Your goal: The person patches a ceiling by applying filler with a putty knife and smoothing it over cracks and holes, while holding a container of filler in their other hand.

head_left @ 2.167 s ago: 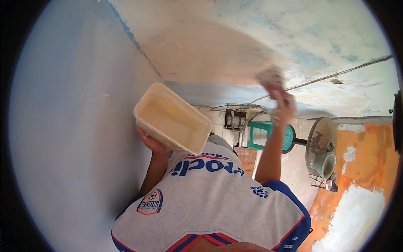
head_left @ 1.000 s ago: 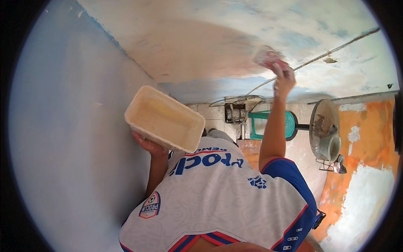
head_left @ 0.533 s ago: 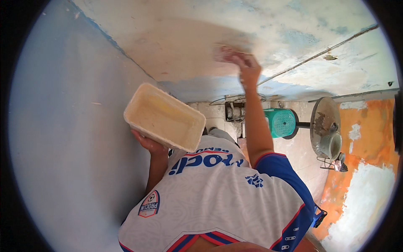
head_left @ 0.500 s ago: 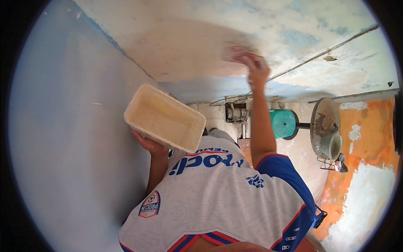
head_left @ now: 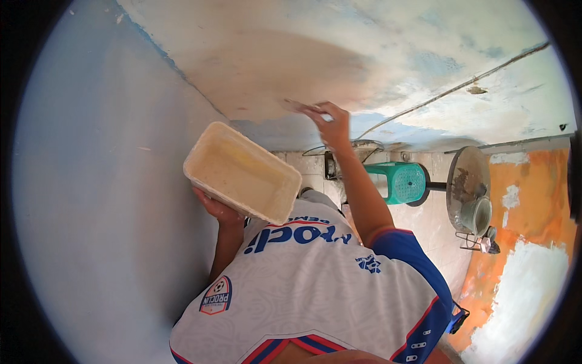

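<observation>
Head view: right hand [head_left: 332, 124] now further left along ceiling [head_left: 254, 67], pinching scraper [head_left: 296, 105] against it; left hand [head_left: 219, 210] cupped under tub [head_left: 241, 171], unmoved. Smoothing continues leftward.

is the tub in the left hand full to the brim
No, the tub held up by the left hand shows its pale bottom and inner walls, with only a thin yellowish smear inside.
</observation>
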Tool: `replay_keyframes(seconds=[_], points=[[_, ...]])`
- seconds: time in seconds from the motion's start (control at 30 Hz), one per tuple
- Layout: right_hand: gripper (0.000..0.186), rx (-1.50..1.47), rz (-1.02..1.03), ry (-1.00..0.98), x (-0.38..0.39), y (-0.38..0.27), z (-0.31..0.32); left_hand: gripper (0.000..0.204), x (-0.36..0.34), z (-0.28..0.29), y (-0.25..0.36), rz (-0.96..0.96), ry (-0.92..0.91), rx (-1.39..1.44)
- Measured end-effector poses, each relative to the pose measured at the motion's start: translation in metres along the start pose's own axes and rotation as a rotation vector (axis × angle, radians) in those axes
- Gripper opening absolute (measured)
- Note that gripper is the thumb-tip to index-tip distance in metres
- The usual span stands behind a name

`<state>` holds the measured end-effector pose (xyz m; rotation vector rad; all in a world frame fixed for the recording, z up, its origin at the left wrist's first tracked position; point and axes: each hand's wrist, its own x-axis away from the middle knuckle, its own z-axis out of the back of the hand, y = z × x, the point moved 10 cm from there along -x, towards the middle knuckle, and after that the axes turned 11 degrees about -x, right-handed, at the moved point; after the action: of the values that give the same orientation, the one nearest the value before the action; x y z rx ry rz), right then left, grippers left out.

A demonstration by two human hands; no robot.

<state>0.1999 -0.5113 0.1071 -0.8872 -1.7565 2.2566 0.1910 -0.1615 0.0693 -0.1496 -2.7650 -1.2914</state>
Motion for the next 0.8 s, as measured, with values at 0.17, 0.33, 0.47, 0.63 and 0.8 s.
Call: replay_keyframes(seconds=[0.17, 0.33, 0.47, 0.63, 0.8], points=[[0.019, 0.056, 0.036, 0.191, -0.028, 0.001, 0.039, 0.068, 0.003, -0.002, 0.003, -0.008, -0.014, 0.018], [0.015, -0.177, 0.147, 0.46, -0.026, -0.033, 0.204, 0.068, 0.001, -0.001, 0.002, -0.016, -0.024, 0.023], [0.019, -0.156, 0.153, 0.711, 0.01, -0.049, 0.28, 0.068, 0.001, 0.004, -0.005, 0.035, -0.029, 0.051], [0.015, -0.039, -0.042, 0.258, 0.007, -0.002, 0.101, 0.069, 0.003, -0.006, -0.002, 0.051, -0.028, 0.042], [0.02, 0.034, 0.008, 0.215, -0.022, 0.013, 0.044, 0.069, 0.003, 0.0, -0.007, 0.057, -0.068, 0.068]])
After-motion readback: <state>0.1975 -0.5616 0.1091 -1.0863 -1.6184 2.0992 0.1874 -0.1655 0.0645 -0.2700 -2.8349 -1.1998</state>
